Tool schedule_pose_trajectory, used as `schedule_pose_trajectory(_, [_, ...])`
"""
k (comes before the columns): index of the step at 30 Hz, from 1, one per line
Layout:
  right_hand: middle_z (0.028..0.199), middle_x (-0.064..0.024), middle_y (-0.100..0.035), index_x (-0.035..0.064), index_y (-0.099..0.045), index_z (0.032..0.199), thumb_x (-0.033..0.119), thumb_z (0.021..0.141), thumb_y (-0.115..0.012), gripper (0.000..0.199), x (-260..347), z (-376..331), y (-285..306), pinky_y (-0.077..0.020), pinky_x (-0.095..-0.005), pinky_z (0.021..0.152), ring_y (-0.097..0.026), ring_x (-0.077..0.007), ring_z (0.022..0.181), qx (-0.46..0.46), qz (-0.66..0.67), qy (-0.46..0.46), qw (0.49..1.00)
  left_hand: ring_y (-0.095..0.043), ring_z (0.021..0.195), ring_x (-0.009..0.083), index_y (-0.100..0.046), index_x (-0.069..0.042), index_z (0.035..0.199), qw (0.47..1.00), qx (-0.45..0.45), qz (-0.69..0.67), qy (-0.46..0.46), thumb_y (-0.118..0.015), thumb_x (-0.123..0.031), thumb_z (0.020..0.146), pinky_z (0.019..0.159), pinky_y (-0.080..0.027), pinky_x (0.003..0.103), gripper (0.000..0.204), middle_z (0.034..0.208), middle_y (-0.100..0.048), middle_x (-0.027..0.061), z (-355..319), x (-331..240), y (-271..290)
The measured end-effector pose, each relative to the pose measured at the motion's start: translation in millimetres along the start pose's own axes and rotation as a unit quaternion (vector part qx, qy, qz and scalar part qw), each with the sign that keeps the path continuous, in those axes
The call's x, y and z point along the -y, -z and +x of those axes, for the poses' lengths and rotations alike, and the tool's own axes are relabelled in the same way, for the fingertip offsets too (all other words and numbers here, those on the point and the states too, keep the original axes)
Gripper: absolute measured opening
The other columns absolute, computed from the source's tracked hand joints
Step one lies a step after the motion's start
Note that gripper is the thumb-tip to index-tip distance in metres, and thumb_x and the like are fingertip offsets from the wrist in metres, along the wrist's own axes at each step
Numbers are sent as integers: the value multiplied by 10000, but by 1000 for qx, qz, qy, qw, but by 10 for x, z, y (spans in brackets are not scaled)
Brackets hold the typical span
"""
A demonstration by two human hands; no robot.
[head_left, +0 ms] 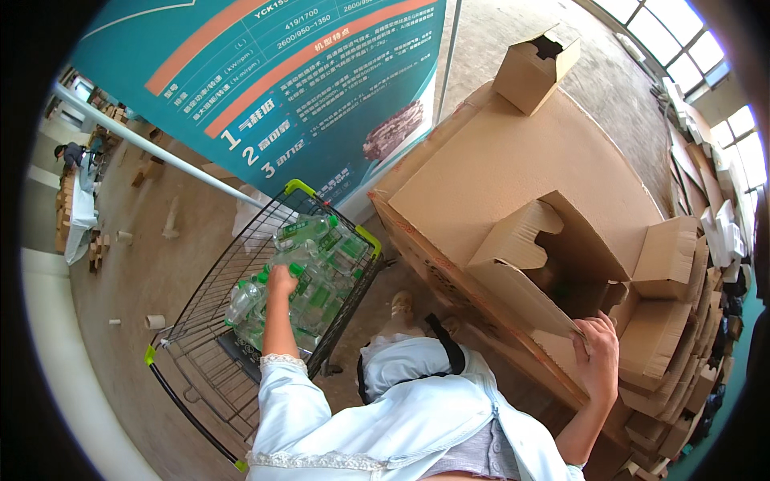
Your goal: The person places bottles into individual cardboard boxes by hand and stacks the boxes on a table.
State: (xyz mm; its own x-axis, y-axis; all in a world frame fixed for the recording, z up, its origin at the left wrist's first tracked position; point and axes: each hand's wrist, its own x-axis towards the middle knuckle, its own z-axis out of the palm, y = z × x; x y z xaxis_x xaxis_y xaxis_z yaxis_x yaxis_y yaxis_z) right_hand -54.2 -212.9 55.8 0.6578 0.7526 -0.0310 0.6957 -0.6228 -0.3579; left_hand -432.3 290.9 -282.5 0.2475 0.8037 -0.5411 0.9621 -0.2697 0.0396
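At centre-left, clear green-capped plastic bottles (319, 297) lie at mixed angles beneath your nearer left hand (281, 280), its grip unclear; at right, your right hand (598, 349) has fingers clamped on an open brown cardboard box (517, 293).

White lettering (274, 143) on teal banner (293, 100)

- My jacket (377, 425) is pale blue.
- White lace (285, 363) edges my left cuff (281, 370).
- My grey top (475, 455) has buttons.
- A black strap (446, 340) shows at my front.
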Motion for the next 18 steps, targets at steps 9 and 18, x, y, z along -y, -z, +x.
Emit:
schedule_pose_trajectory(9, [941, -180, -672, -15, -659, 996, -26, 811, -631, 188, 148, -215, -138, -426, -486, 1067, -631, -362, 936, -35, -48, -91, 994, -539, 1235, 365, -429, -85, 1354, 998, -49, 34, -16, -868, -119, 621, 962, -502, 457, 854, 1292, -586, 173, -43, 150, -281])
schedule_pose_trajectory(18, [913, -132, -694, 16, -689, 926, -55, 722, -644, 220, 35, -151, -120, -440, -447, 1062, -644, -312, 928, -39, -56, -95, 993, -617, 1125, 377, -487, -30, 1354, 992, -109, 37, 45, -937, -258, 549, 960, -509, 452, 950, 1233, -645, 185, -105, 660, -441])
